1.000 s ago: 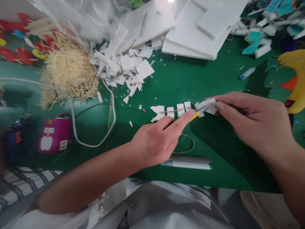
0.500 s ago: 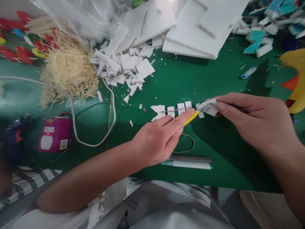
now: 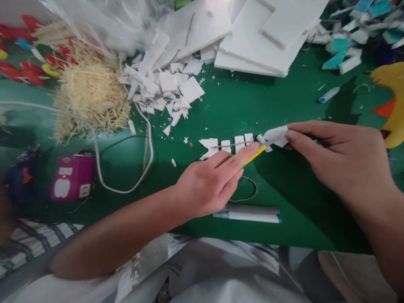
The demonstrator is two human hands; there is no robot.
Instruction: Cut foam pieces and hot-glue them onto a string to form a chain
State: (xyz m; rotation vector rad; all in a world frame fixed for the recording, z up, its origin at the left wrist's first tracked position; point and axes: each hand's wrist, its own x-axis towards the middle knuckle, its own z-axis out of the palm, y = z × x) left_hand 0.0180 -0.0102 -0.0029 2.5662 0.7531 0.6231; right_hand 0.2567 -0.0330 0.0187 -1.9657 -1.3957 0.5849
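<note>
Left hand [image 3: 210, 183]: fingers curled around yellow cutter [image 3: 255, 155] | Right hand [image 3: 342, 153]: fingers pinching white foam piece [image 3: 275, 133] | Risk: crumbling foam could let the cutter slip toward right fingers

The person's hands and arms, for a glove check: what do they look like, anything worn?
The left hand and right hand show no gloves, rings or watches; both forearms are bare, without visible markings. Pale clothing shows below.

The purple box [image 3: 79, 171] shows an apple shape [image 3: 62, 188] (lettering illegible).
</note>
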